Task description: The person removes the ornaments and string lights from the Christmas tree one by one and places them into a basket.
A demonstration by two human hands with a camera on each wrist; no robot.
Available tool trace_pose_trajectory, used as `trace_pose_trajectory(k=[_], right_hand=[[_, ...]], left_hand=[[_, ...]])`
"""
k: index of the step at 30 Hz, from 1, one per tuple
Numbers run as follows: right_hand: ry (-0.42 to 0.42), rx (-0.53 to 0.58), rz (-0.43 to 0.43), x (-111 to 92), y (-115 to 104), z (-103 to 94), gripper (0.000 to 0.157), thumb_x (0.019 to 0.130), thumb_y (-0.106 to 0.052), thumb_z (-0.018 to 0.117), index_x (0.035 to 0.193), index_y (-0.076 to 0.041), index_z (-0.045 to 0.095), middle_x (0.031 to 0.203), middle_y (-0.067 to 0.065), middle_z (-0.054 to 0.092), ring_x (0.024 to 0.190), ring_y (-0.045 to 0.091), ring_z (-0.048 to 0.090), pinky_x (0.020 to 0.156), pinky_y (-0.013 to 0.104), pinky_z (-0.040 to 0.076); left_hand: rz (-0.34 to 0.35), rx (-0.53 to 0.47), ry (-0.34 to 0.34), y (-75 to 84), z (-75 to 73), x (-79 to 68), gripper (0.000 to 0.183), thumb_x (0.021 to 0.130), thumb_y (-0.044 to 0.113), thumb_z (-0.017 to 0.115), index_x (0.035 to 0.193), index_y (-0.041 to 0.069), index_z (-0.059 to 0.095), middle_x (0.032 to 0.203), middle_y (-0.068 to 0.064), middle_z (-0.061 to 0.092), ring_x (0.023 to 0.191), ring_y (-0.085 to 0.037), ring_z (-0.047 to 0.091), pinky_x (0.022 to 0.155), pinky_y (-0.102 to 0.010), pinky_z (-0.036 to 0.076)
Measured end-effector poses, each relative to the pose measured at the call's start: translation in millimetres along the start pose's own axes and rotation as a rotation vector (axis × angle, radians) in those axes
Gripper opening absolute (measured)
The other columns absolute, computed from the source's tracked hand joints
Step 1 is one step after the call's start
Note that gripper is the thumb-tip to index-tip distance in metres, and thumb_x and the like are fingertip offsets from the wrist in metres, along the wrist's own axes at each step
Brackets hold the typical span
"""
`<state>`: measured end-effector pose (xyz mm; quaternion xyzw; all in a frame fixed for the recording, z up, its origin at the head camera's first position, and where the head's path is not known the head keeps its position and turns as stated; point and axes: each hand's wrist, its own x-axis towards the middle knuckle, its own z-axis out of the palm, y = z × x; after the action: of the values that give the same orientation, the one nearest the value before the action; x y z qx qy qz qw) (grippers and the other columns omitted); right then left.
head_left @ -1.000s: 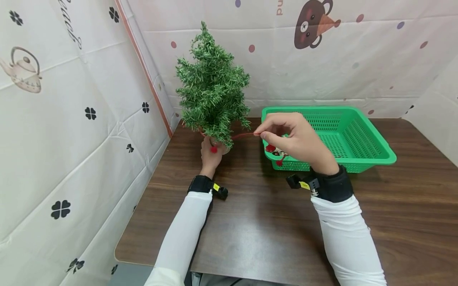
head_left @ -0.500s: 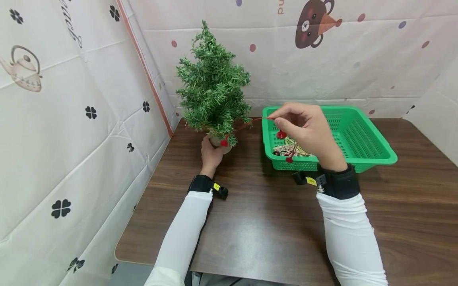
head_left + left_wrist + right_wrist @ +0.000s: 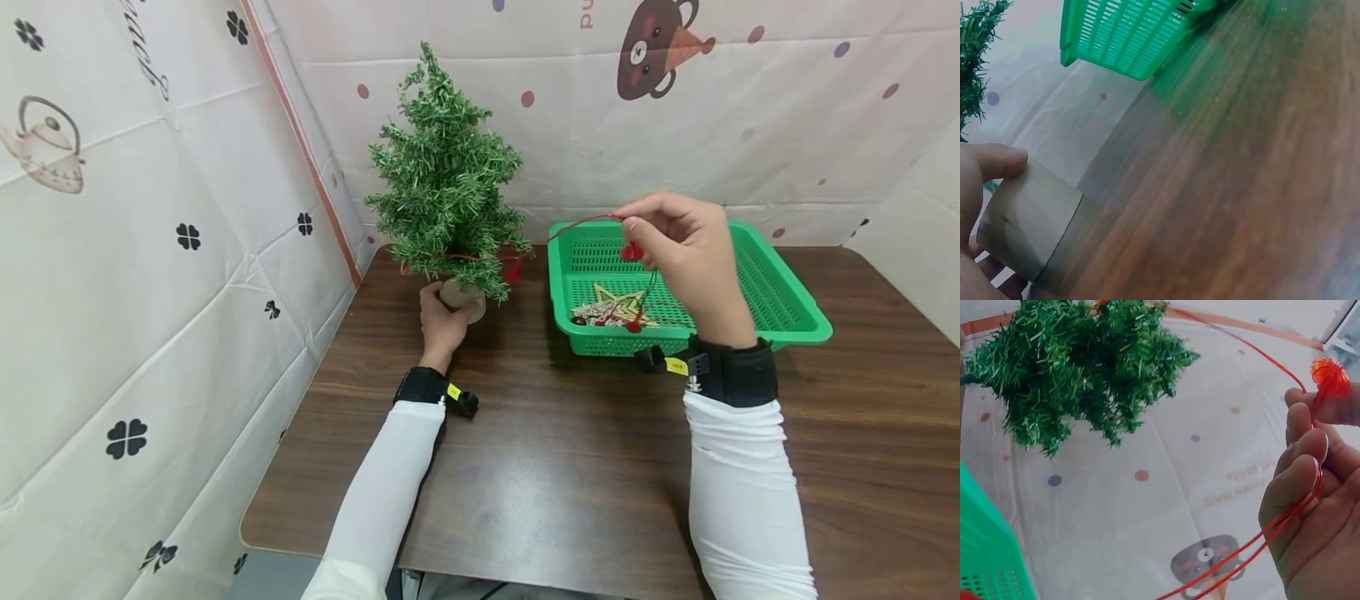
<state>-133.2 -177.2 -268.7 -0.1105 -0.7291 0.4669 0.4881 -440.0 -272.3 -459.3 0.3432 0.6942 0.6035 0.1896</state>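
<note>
A small green artificial Christmas tree point(image 3: 448, 179) stands at the back left on a pale round wooden base point(image 3: 461, 297). My left hand point(image 3: 439, 330) grips that base; in the left wrist view the thumb lies along the wood point(image 3: 1032, 219). Over the green basket, my right hand point(image 3: 693, 258) pinches a thin red cord point(image 3: 581, 222) between thumb and fingertips. The cord runs left to the lower branches, where part of it is hidden. Red ornaments hang along it; a red wire ball point(image 3: 1330, 378) sits at the fingers in the right wrist view, and doubled cord trails under the palm.
The green plastic basket point(image 3: 797, 287) stands right of the tree, against the patterned cloth wall point(image 3: 570, 158). Star-shaped ornaments point(image 3: 617, 305) and small dark pieces lie in its left end. The brown wooden table point(image 3: 555, 475) extends in front.
My right hand has moved right and up, drawing the red cord from the tree across the basket. Red ornaments have shifted right with it. The left hand stays on the base.
</note>
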Motion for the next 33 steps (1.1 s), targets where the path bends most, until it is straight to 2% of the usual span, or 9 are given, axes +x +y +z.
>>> trace_pose_trajectory(k=[7, 13, 21, 26, 29, 33], right_hand=[[0.08, -0.033, 0.046, 2, 6, -4.9, 0.018, 0.097, -0.01, 0.069, 0.106, 0.003, 0.077, 0.075, 0.003, 0.066, 0.06, 0.017, 0.054, 0.051, 0.024, 0.042], [0.18, -0.052, 0.069, 3, 12, -14.3, 0.021, 0.097, -0.013, 0.069, 0.107, 0.004, 0.076, 0.077, 0.002, 0.069, 0.062, 0.018, 0.055, 0.051, 0.024, 0.041], [0.339, 0.082, 0.09, 5, 21, -27.8, 0.024, 0.094, -0.013, 0.074, 0.107, 0.007, 0.075, 0.076, 0.005, 0.068, 0.055, 0.018, 0.047, 0.05, 0.021, 0.043], [0.544, 0.174, 0.139, 8, 22, -41.3, 0.025, 0.09, -0.012, 0.078, 0.106, 0.007, 0.075, 0.078, 0.005, 0.072, 0.061, 0.016, 0.058, 0.054, 0.019, 0.047], [0.65, 0.226, 0.158, 8, 21, -50.9, 0.024, 0.087, -0.012, 0.081, 0.104, 0.005, 0.077, 0.08, 0.006, 0.075, 0.064, 0.015, 0.064, 0.054, 0.019, 0.044], [0.666, 0.298, 0.169, 6, 24, -60.6, 0.03, 0.083, -0.013, 0.084, 0.104, 0.007, 0.075, 0.079, 0.009, 0.076, 0.054, 0.016, 0.057, 0.045, 0.017, 0.038]], left_hand=[[-0.032, 0.113, -0.004, 2.5, -0.4, -1.0, 0.084, 0.09, 0.031, 0.078, 0.157, 0.015, 0.03, 0.151, -0.019, 0.031, 0.134, -0.04, 0.038, 0.11, -0.057, 0.037], [-0.042, 0.143, -0.008, 2.1, -1.1, -0.4, 0.079, 0.09, 0.034, 0.078, 0.153, 0.016, 0.036, 0.15, -0.02, 0.031, 0.134, -0.041, 0.036, 0.111, -0.058, 0.035], [-0.044, 0.125, -0.018, 0.4, -2.8, -0.1, 0.078, 0.089, 0.034, 0.078, 0.152, 0.017, 0.036, 0.152, -0.018, 0.03, 0.136, -0.04, 0.034, 0.112, -0.059, 0.033], [-0.044, 0.124, -0.019, 0.2, -2.4, -0.3, 0.079, 0.089, 0.035, 0.079, 0.153, 0.018, 0.036, 0.151, -0.018, 0.031, 0.135, -0.039, 0.035, 0.112, -0.059, 0.033], [-0.039, 0.128, -0.018, 1.0, -1.9, -0.4, 0.079, 0.089, 0.036, 0.079, 0.153, 0.017, 0.036, 0.15, -0.018, 0.032, 0.134, -0.039, 0.036, 0.111, -0.059, 0.034], [-0.04, 0.127, -0.017, 1.0, -2.5, -0.6, 0.079, 0.089, 0.036, 0.078, 0.153, 0.017, 0.036, 0.151, -0.018, 0.032, 0.134, -0.04, 0.036, 0.111, -0.059, 0.034]])
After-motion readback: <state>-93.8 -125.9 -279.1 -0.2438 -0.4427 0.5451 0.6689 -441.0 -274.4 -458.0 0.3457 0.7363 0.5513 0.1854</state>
